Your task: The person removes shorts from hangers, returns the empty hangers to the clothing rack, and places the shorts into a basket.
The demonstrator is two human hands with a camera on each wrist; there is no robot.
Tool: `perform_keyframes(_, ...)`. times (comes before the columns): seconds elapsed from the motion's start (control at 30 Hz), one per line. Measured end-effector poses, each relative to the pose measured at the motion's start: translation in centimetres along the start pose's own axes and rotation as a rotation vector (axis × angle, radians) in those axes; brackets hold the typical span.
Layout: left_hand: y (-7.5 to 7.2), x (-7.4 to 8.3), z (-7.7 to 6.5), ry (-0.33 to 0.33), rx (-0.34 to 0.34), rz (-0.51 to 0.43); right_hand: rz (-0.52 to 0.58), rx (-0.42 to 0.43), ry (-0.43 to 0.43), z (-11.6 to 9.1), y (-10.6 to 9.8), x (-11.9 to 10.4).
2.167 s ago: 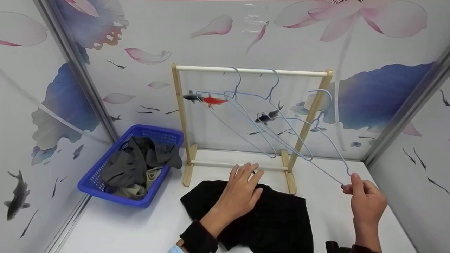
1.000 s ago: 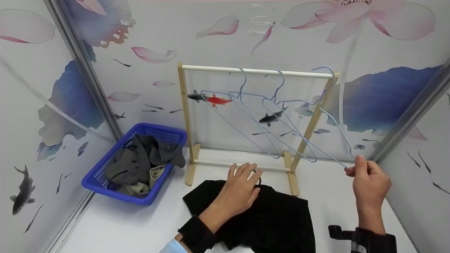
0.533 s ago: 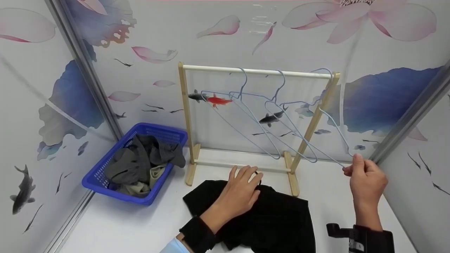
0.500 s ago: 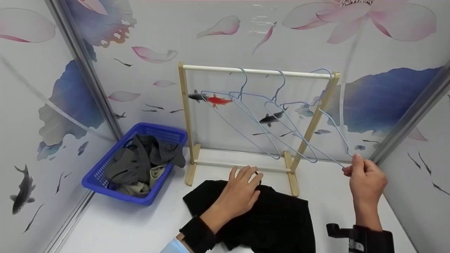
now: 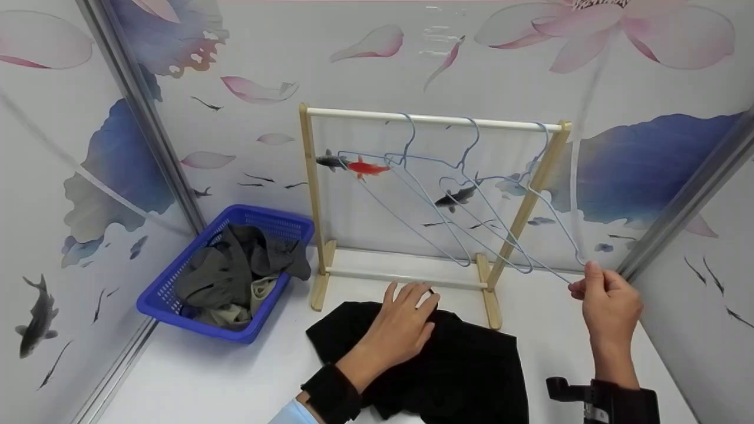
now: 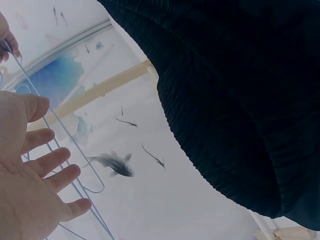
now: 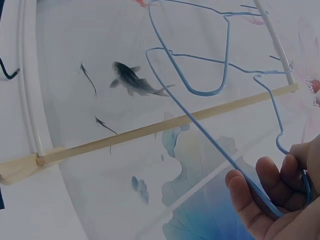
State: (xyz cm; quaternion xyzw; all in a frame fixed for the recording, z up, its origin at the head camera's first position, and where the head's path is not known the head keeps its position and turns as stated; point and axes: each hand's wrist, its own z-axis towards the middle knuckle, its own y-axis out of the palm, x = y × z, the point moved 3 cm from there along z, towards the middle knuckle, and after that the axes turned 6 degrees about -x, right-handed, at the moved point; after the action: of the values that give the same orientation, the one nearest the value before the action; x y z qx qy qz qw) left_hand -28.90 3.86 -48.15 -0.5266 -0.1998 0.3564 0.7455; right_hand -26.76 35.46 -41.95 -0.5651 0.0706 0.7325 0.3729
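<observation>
My right hand [image 5: 612, 303] pinches the lower right corner of a blue wire hanger [image 5: 552, 203]. Its hook lies over the rail [image 5: 500, 123] of a small clothes rack, by the right post, and its body slants toward me. In the right wrist view, the fingers and thumb close round the hanger's wire [image 7: 220, 152]. My left hand [image 5: 397, 330] is over a black garment [image 5: 471, 371], fingers fairly straight and spread; a small dark curved piece [image 5: 433, 291] shows by the fingertips. The left wrist view shows the garment's gathered edge [image 6: 175, 130] beside the palm.
Two more blue wire hangers, one on the left [image 5: 406, 156] and one in the middle [image 5: 465, 159], hang from the rail. Left of the rack's wooden post [image 5: 312, 194], a blue basket [image 5: 147, 315] holds grey and beige clothes. Printed wall panels [image 5: 247, 35] enclose the white table [image 5: 177, 383].
The right-hand hanger's hook has risen from in front of the right post, then dropped onto the rail. My right hand has shifted slightly left and down lately. My left hand has barely moved.
</observation>
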Motion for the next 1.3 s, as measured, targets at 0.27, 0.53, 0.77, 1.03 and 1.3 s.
perform_keyframes(0.27, -0.4, -0.2, 0.1, -0.004, 0.035, -0.010, 0.034, -0.123, 0.029, -0.1, 0.0, 0.1)
perform_keyframes(0.53, -1.7, -0.7, 0.0, -0.043, 0.056, -0.073, 0.017, -0.193, 0.056, -0.6, -0.7, 0.2)
perform_keyframes(0.77, -2.8, -1.3, -0.3, -0.084, 0.118, -0.178, -0.006, -0.218, 0.109, -1.8, -0.9, 1.5)
perform_keyframes(1.03, -3.3, -1.4, -0.8, -0.130, 0.209, -0.277, 0.022, -0.173, 0.098, -4.0, 0.5, 3.5)
perform_keyframes(1.3, -3.0, -1.1, -1.8, -0.195, 0.264, -0.355, -0.047, -0.170, 0.007, -6.2, 2.7, 4.4)
